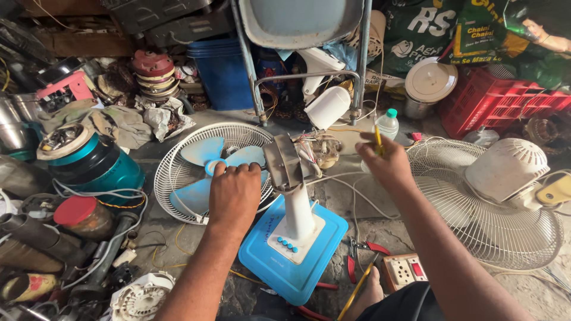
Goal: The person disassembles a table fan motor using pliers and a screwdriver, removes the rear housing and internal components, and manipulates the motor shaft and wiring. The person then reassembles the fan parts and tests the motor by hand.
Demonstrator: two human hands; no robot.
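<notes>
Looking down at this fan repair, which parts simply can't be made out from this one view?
Head view, the only one:
- Left hand covers part of the blue fan blades and the wire grille; its grip underneath is hidden.
- Right hand hides the lower end of the thin yellow tool.
- The exposed motor wiring is too small to trace.
- The second fan is partly cut off by the right edge.

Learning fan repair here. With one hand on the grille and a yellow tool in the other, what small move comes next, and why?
Probably bring the right hand with its yellow tool down to the exposed motor: its wiring lies bare, and the left hand already steadies the fan grille.
</notes>
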